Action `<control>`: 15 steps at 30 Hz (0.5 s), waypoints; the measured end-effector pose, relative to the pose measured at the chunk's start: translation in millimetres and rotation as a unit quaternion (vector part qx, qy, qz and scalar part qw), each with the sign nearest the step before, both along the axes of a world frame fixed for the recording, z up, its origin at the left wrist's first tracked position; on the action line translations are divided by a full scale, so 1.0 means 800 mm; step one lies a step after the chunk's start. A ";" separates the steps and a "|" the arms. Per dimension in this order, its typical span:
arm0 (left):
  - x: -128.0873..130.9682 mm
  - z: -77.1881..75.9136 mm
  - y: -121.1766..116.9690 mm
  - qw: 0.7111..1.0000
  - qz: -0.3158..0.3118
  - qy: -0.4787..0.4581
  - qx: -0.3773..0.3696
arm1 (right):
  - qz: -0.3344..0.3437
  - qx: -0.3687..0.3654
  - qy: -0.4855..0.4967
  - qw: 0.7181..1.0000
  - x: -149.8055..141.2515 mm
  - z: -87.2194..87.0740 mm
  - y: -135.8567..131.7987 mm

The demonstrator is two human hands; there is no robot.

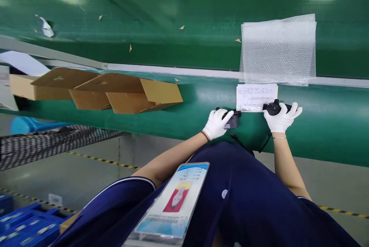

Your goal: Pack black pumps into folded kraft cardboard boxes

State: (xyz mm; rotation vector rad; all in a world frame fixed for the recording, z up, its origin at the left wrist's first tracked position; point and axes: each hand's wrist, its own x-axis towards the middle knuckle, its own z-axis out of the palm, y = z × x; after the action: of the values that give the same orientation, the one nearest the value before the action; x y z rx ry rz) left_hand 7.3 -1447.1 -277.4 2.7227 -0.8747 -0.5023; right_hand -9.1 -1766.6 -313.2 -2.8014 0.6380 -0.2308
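Note:
Both my hands wear white gloves. My left hand (218, 123) is closed around a dark grey-black corded device (232, 120) near the bench's front edge; its fingers hide part of it. My right hand (279, 119) grips a second black device (273, 108) with a round knob on top, thumb on its left side and the outer fingers spread. From the devices a black cable (235, 136) hangs down past the bench edge. Between the two hands lies a small stack of printed sheets (256, 97), which the right-hand device touches or overlaps.
Bubble-wrap sheets (278, 49) lie behind the papers, across a metal rail (173, 71). Several open cardboard boxes (129, 101) stand in a row on the green bench (201, 89) at left. Paper scraps (47, 28) lie farther back. Blue crates (31, 224) sit on the floor.

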 end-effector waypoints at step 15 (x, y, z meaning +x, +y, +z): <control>0.035 0.009 0.011 0.981 0.150 0.122 -0.008 | -0.159 0.107 0.080 0.978 -0.019 0.003 0.022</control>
State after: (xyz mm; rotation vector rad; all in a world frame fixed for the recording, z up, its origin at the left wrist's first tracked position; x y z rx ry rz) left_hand 35.2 -1438.7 -270.5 2.6371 -0.3958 -0.7381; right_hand -24.1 -1749.3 -310.5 -2.5169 1.0821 0.0060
